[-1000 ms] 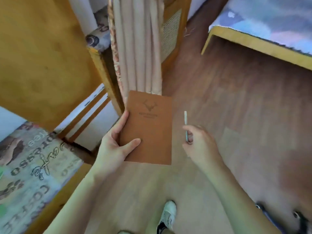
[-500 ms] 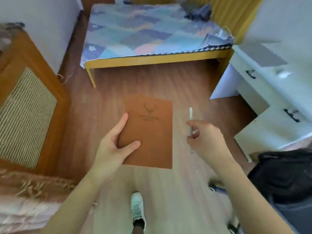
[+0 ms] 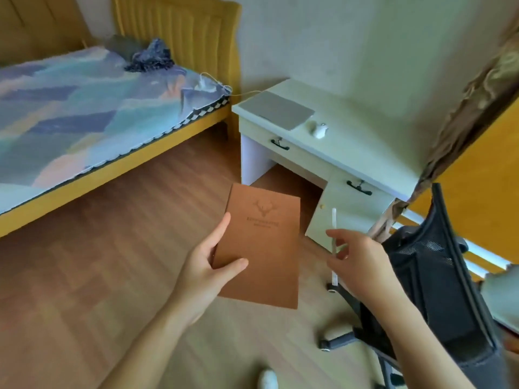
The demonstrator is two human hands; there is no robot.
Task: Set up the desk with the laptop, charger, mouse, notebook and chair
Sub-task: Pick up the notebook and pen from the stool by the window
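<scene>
My left hand (image 3: 206, 269) grips a brown notebook (image 3: 262, 245) with a deer emblem, held flat over the wooden floor. A thin white pen (image 3: 334, 234) stands upright in my right hand (image 3: 358, 262), just right of the notebook. Ahead stands the white desk (image 3: 351, 141) with a closed grey laptop (image 3: 278, 109) at its left end and a white mouse (image 3: 320, 130) beside it. A white charger cable (image 3: 244, 93) runs from the laptop to the bed. The black mesh chair (image 3: 432, 276) stands at the right, turned away from the desk.
A bed (image 3: 84, 108) with a patterned cover and yellow frame fills the left. A curtain (image 3: 463, 108) hangs at the right over the desk's end. The chair's wheeled base (image 3: 337, 339) spreads over the floor near my right arm. My shoe (image 3: 268, 379) shows at the bottom.
My view has swung right from a wooden cabinet and curtain, past the bed, to the desk and chair. Both hands keep the same hold on notebook and pen.
</scene>
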